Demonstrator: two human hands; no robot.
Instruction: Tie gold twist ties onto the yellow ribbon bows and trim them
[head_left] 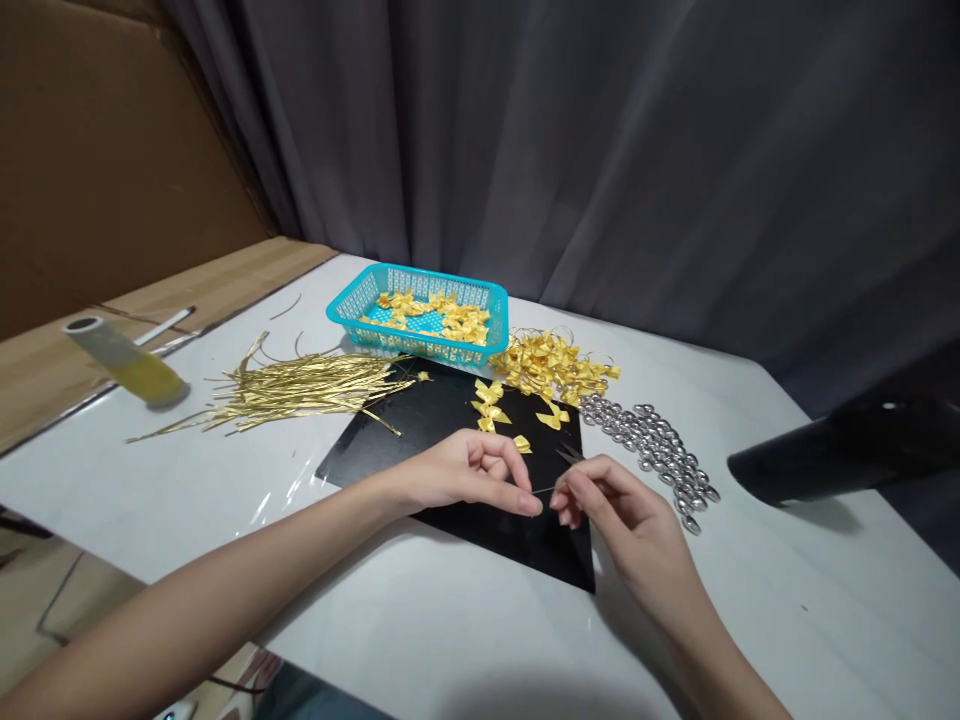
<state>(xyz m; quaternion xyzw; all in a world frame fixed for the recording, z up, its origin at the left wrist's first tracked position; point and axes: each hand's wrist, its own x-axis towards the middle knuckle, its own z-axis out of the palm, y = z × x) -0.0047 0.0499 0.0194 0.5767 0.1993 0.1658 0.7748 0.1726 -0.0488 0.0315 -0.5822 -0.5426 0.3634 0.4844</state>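
Above a black mat [360, 450], my left hand [469, 470] pinches a thin strand [546, 490] between thumb and forefinger. My right hand [626, 515] is closed too, its fingertips on the other end of the short stretch of strand. Whether it is thread or fine wire cannot be made out. Dark pointed tips [570, 455], like those of small scissors or tweezers, stick out behind my right fingers; the rest is hidden. Yellow ribbon bows [489, 405] lie on the mat just beyond my hands, with one bow [523, 444] close to my left fingers.
A turquoise basket [420, 345] holding yellow bows stands at the back. Beside it are a heap of bows [555, 365] and gold twist ties [307, 390]. Silver beads [652, 440] spread to the right, near a black cylinder [840, 450]. A yellowish roll [127, 365] stands left.
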